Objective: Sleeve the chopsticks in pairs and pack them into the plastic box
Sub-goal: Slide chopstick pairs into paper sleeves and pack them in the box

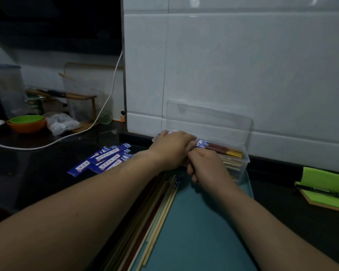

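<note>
Here, in the head view, both hands meet over the near edge of the clear box (241, 122) by the tiled wall. The left hand (171, 148) lies palm-down on a blue sleeve (201, 143), fingers closed over it; the right hand (205, 166) curls shut around the same sleeved pair (223, 150), whose red-brown, gold-banded ends jut right over the box. Empty sleeves (106, 159) lie on the dark surface (27, 173) to the left. Loose chopsticks (160, 208) rest along a teal mat (200, 231).

A sleeved brown chopstick pair (219, 149) is lying across the clear plastic box (241, 167); spare blue sleeves (104, 160) are lying left of it, loose chopsticks (160, 212) in front.
</note>
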### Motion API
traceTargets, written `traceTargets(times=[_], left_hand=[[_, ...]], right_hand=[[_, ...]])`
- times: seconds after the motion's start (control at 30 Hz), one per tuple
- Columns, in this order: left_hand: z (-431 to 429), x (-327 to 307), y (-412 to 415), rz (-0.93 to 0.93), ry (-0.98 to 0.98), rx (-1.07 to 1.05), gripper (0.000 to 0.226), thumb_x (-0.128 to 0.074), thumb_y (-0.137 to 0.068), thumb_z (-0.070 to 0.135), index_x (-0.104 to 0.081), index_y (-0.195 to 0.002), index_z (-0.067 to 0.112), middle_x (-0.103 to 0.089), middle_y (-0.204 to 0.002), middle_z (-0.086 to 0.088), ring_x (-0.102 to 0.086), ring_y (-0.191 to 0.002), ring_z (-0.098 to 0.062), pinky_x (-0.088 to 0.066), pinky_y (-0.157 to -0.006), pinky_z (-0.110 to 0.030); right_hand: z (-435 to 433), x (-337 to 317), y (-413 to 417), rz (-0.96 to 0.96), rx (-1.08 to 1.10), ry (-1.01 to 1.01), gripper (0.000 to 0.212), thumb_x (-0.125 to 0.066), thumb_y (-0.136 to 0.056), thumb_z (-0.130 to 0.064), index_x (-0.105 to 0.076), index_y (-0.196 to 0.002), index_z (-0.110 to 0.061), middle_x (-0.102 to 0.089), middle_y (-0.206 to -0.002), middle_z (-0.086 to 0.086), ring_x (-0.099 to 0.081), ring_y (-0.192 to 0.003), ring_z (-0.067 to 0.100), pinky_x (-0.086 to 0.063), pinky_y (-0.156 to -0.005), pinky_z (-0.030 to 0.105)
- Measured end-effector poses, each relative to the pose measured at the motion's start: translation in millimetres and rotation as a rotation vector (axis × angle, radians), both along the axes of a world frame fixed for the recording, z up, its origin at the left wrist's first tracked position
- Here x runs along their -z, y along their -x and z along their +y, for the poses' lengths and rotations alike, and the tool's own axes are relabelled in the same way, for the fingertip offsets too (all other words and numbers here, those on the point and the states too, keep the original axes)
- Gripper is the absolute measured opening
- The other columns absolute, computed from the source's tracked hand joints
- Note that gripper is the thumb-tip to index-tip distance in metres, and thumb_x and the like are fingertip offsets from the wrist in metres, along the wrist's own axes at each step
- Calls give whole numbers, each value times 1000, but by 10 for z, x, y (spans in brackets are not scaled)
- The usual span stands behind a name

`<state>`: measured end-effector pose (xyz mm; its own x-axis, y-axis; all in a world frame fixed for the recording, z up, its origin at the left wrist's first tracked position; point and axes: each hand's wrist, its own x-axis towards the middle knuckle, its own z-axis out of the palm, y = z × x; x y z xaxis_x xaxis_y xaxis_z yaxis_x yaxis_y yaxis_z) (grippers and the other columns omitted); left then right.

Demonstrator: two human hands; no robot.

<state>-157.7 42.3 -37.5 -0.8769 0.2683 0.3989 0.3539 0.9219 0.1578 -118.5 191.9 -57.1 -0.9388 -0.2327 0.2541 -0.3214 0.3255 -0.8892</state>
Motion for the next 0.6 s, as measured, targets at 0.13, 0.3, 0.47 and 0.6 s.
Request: traceTargets(times=[0.13, 0.3, 0.47, 0.6], left_hand=[[-16, 13, -83, -61, -83, 36, 40, -35, -109, 41, -64, -131, 23, -68, -130, -1, -61, -120, -23, -46, -101, -44], [-84, 30, -179, 112, -95, -45, 40, -47, -109, 28, -54, -146, 13, -59, -144, -8, -51, -133, -27, -37, -112, -47], [-125, 164, -423, 161, -58, -80, 38, -49, -107, 34, -56, -143, 25, -59, -144, 3, -49, -136, -19, -31, -117, -46], [-105, 212, -444, 89, -56, -96, 45, -47, -106, 43, -48, -150, 33, -52, -152, 8, -41, -144, -14, -23, -123, -50]], right_hand=[[-15, 26, -7, 5, 3, -13, 37, -45, -101, -19, -59, -69, -8, -59, -57, 6, -50, -46, 21, -40, -43, 30], [3, -8, 13, 46, 80, 23, 27, -49, -95, -15, -62, -72, -7, -59, -55, 5, -49, -45, 22, -42, -43, 36], [11, -9, 29, 186, 211, -19, 28, -48, -91, -32, -61, -77, -11, -66, -67, 7, -61, -64, 35, -57, -57, 53], [43, -16, 39, 98, 210, 70, 21, -53, -97, -23, -62, -84, -10, -66, -62, 9, -56, -47, 24, -45, -40, 37]])
